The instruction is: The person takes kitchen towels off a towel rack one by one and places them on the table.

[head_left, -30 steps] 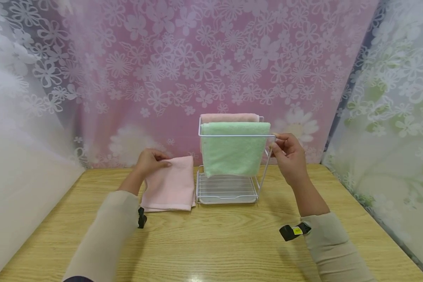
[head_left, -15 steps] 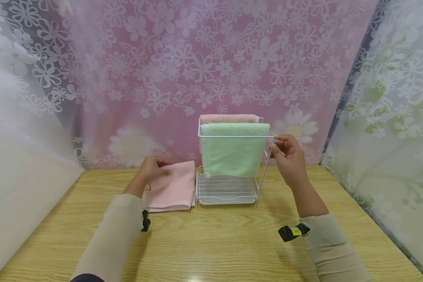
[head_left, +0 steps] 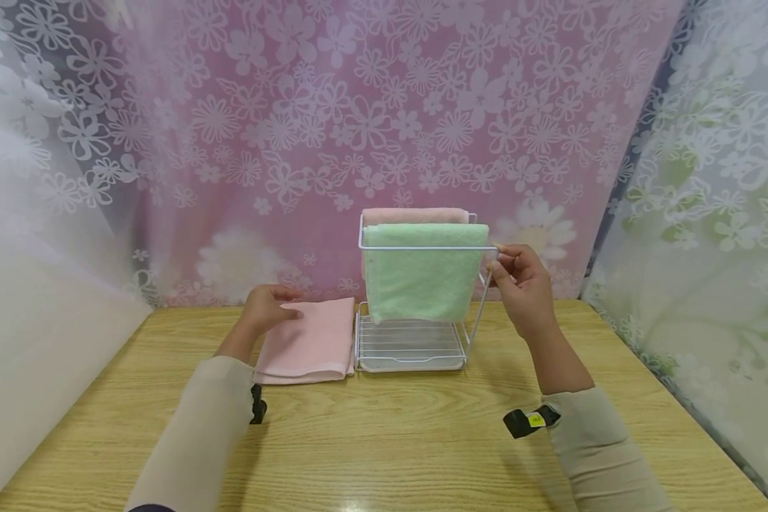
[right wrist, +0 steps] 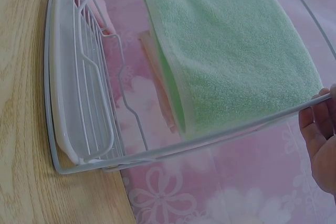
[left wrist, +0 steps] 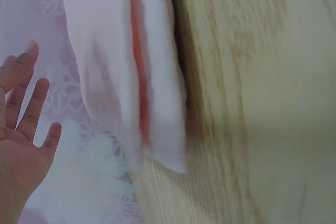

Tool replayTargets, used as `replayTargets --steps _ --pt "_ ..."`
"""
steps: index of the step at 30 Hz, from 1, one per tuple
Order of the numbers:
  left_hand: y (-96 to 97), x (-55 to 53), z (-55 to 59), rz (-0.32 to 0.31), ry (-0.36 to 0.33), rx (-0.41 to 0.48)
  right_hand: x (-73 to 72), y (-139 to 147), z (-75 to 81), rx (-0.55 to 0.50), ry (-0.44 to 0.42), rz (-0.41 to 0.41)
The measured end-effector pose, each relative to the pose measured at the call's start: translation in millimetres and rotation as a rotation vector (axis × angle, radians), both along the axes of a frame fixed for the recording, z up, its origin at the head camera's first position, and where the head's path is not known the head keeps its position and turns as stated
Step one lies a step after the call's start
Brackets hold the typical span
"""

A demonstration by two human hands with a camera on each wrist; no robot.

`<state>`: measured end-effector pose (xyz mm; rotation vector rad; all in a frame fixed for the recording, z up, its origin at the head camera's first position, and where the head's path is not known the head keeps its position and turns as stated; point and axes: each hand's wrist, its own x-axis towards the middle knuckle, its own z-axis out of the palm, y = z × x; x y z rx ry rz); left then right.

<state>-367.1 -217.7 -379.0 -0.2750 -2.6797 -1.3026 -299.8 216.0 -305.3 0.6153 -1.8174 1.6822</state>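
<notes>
A folded pink towel (head_left: 313, 338) lies on the table beside the rack's left side. Over its upper left corner is my left hand (head_left: 265, 311), and the left wrist view shows its fingers (left wrist: 38, 106) spread and apart from the cloth. My right hand (head_left: 526, 288) pinches the top right corner of a white wire rack (head_left: 480, 316) between thumb and fingers. A folded green towel (head_left: 425, 277) hangs on the rack's upper part, and behind it a second pink towel (head_left: 416, 215) is mostly hidden.
A shallow white tray (head_left: 416, 368) sits at the base of the rack beneath wire bars. The wooden table (head_left: 384, 434) ends at a pink flowered curtain (head_left: 281, 142) close behind the rack. Pale flowered sheets border both sides.
My left hand has let go of the loose pink towel, which now lies flatter after its far edge dropped. My right hand keeps its hold on the rack.
</notes>
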Motion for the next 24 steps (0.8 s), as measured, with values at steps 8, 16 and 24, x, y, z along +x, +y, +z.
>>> replayTargets --steps 8,16,24 --pt "4.4 6.2 6.1 -0.005 -0.025 0.079 -1.8 -1 -1.9 0.005 -0.004 -0.003" --pt "14.7 20.8 18.1 -0.068 -0.002 0.226 -0.3 -2 -1.0 0.015 -0.015 -0.017" --pt "27.8 33.2 30.3 -0.1 0.014 0.271 -1.8 1 -1.7 0.019 -0.018 -0.026"
